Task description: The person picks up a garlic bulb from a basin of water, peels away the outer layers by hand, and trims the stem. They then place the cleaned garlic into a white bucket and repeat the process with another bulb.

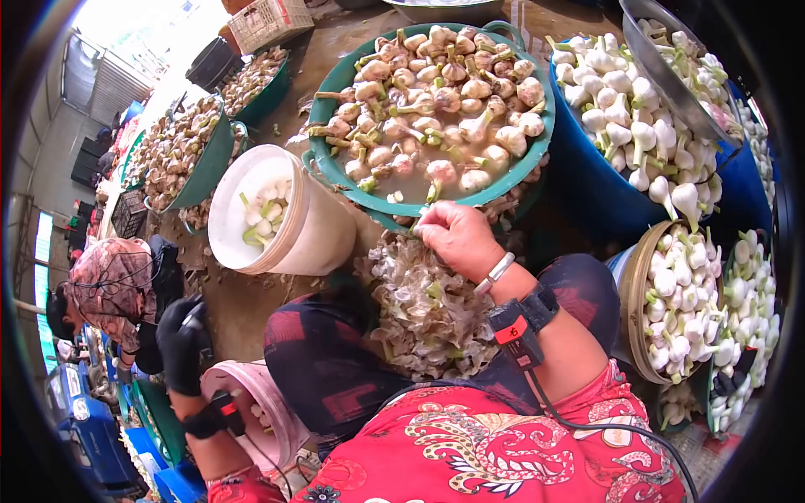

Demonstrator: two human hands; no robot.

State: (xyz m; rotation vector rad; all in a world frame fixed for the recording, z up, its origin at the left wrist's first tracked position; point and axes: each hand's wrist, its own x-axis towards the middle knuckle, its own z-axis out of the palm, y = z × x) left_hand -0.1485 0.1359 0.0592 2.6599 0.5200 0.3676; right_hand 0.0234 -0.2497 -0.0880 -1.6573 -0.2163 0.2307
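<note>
My right hand [457, 239], bare, is at the near rim of a green basin [325, 172]; its fingers are pinched together at a small greenish bit too small to name. Unpeeled garlic bulbs [442, 101] lie in cloudy water in that basin. Below my right hand is a heap of garlic skins [428, 310]. My left hand [182, 344], in a black glove, is at the left above a pink bucket [220, 375]. Its fingers are curled round something with a metallic glint that I cannot make out.
A white bucket [323, 230] with some peeled garlic stands left of the basin. At the right are a blue tub [579, 159] and a bucket [635, 335] full of white garlic. Another person [113, 281] bends at the far left, near more garlic basins [210, 163].
</note>
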